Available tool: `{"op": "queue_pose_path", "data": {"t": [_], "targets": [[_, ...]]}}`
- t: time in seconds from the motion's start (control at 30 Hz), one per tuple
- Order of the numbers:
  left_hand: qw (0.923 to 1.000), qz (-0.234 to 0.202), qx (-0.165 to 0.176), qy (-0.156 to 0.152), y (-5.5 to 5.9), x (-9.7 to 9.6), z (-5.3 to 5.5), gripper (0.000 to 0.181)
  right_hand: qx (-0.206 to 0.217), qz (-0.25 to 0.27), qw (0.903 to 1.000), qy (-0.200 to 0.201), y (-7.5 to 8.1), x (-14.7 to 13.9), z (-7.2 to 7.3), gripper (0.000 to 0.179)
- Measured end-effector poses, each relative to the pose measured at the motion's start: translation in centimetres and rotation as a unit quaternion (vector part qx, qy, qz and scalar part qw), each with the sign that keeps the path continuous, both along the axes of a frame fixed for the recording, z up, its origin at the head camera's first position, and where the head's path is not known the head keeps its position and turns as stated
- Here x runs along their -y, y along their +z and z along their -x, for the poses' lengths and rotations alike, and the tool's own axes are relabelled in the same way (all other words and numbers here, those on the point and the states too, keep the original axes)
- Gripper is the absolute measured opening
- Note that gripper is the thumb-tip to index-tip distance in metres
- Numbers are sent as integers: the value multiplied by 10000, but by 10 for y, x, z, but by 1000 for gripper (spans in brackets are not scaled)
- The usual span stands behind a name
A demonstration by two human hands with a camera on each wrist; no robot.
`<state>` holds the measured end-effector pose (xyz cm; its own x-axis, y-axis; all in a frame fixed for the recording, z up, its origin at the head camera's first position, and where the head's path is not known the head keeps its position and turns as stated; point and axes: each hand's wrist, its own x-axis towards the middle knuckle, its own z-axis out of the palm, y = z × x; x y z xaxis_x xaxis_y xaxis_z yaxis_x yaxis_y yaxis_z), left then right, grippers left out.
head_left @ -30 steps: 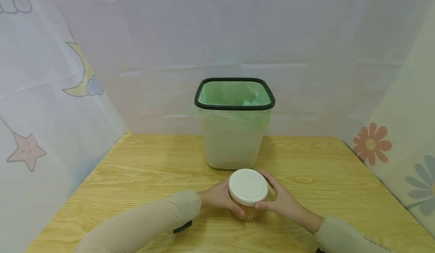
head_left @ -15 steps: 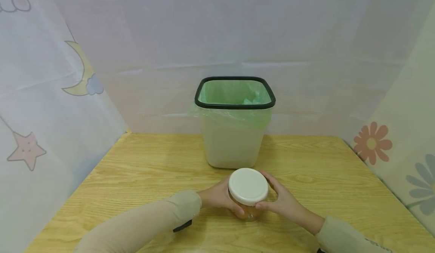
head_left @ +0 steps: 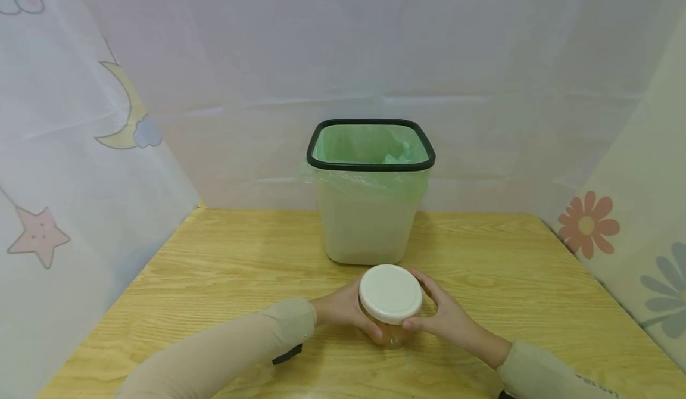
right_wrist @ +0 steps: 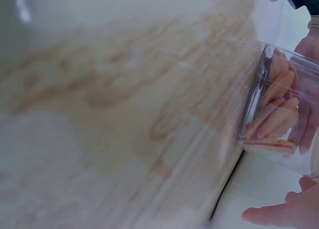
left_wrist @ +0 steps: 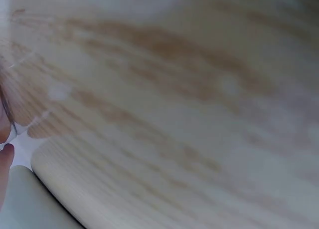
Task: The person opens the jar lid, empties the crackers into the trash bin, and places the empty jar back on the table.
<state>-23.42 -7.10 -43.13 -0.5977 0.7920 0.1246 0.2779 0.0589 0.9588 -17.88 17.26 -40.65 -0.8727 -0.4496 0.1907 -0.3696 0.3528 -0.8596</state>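
Note:
A clear jar (head_left: pixel 395 334) with a round white lid (head_left: pixel 391 293) stands on the wooden table in the head view. My left hand (head_left: pixel 345 311) grips the jar's left side, its thumb across the front and its other fingers hidden behind. From the right, my right hand (head_left: pixel 449 318) holds the lid's edge between thumb and fingers. Orange-brown, stick-like pieces (right_wrist: pixel 279 112) show through the jar wall in the right wrist view. In the left wrist view, only a fingertip (left_wrist: pixel 7 159) appears at the left edge.
Just behind the jar stands a whitish bin (head_left: pixel 367 223) with a black rim and a green bag liner. Printed cloth (head_left: pixel 257 47) hangs around the back and sides of the wooden table (head_left: pixel 241 256).
Both hands stay in place around the jar and its lid. The head view has shifted very slightly.

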Motion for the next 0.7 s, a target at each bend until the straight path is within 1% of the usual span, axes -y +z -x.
{"op": "queue_pose_path", "data": {"t": [0.1, 0.23, 0.37, 0.53, 0.7], "targets": [[9999, -101, -80, 10, 0, -1, 0, 100, -12, 20, 10000, -26, 0, 0, 0, 95], [9998, -28, 6, 181, 0, -2, -1, 100, -29, 62, 10000, 6, -2, -1, 1, 94], [9995, 31, 95, 285, 1, -2, -2, 100, 4, 133, 9999, 24, -3, -1, 1, 94], [9994, 20, 200, 281, 1, -2, -3, 100, -28, 152, 9999, 62, -4, -1, 1, 93], [9994, 2, 169, 291, -1, -1, -2, 101, -10, 134, 9999, 30, -4, -1, 1, 93]]}}
